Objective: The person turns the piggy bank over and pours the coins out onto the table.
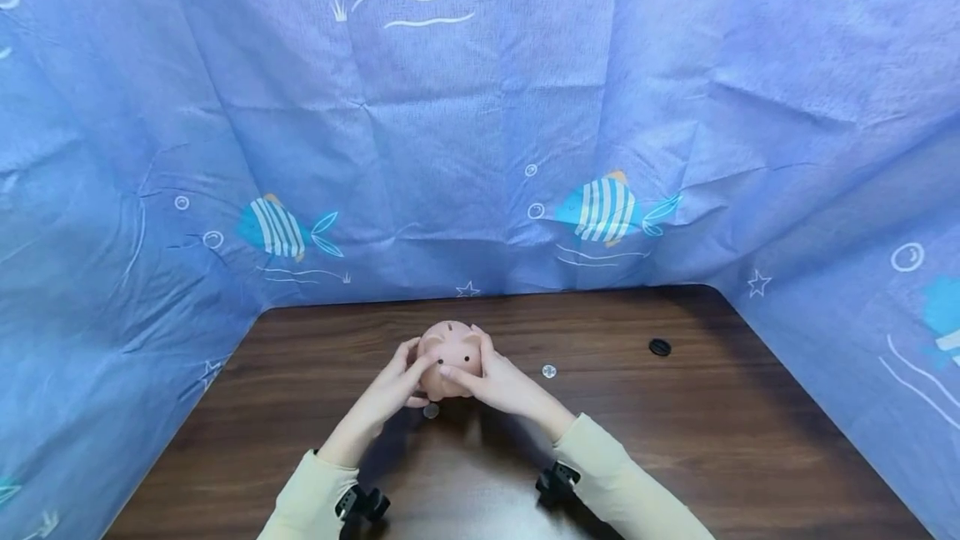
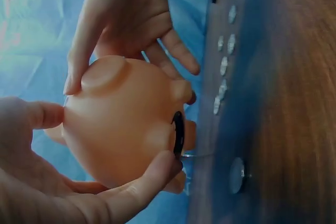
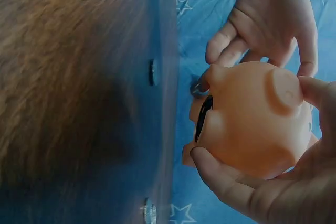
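Observation:
Both hands hold a pink piggy bank (image 1: 453,340) just above the table, its eyes toward the head camera. My left hand (image 1: 393,377) grips its left side, thumb on the front. Around its right side curls my right hand (image 1: 498,377), thumb near the snout. In the left wrist view, a black curved edge (image 2: 179,135) shows at the underside between the feet; whether it is a hole or a plug I cannot tell. A blurred shiny piece (image 3: 199,86) appears beside a foot in the right wrist view. Below the left hand is a silvery coin (image 1: 431,411).
Another small silvery coin (image 1: 549,371) lies right of the hands on the brown wooden table (image 1: 315,432). Farther right is a black round plug-like disc (image 1: 660,347). Several silvery discs (image 2: 224,66) show in the left wrist view. Blue fish-print cloth (image 1: 450,148) hangs behind.

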The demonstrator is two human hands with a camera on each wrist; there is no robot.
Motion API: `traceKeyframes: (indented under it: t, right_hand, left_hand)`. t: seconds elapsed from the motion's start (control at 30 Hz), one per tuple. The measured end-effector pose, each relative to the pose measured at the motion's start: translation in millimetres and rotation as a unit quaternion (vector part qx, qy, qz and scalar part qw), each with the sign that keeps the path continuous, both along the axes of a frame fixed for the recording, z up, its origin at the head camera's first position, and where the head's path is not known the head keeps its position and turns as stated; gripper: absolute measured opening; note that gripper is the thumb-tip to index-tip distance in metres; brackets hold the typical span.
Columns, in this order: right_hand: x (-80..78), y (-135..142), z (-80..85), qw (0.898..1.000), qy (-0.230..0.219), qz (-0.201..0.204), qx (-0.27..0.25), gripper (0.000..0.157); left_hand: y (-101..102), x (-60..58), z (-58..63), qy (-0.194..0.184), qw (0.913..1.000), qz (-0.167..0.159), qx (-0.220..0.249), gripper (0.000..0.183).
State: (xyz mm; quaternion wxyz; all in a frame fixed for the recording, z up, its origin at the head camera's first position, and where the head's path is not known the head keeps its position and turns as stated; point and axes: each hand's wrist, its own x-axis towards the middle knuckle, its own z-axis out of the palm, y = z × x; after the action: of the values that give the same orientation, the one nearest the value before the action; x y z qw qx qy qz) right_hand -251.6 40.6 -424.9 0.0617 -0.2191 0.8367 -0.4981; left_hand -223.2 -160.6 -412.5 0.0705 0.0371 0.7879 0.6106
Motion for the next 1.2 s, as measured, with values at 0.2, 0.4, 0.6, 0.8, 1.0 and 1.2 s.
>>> traceKeyframes:
  t: [0.2,0.4,0.6,0.8,1.0,1.2]
  right_hand:
    - [-0.1,3.3,9.3,1.0,-0.003,-0.02,-0.015,0.1]
    - [15.3,9.0,38.5,0.995,0.088,-0.05,-0.025,0.099]
    - [40.1,19.4,72.7,0.932,0.334,0.018,-0.14,0.103]
    - [37.0,20.3,75.6,0.885,0.41,0.095,-0.199,0.112]
    - [14.4,9.1,40.0,0.975,0.133,0.014,-0.178,0.097]
    - [-3.7,2.5,5.3,0.99,-0.062,-0.031,-0.126,0.094]
  left_hand:
    - [3.3,0.9,5.8,0.022,0.9995,0.019,0.012,0.071]
    - [6.2,13.7,32.0,0.111,0.9935,0.02,0.016,0.068]
    - [5.8,43.9,59.4,0.356,0.9341,-0.014,0.017,0.076]
    - [-0.6,43.2,62.1,0.49,0.8693,-0.059,0.02,0.082]
    - [-2.4,17.1,36.9,0.218,0.9756,0.013,0.014,0.071]
    - [-1.0,-6.4,2.9,0.028,0.9983,0.034,0.037,0.071]
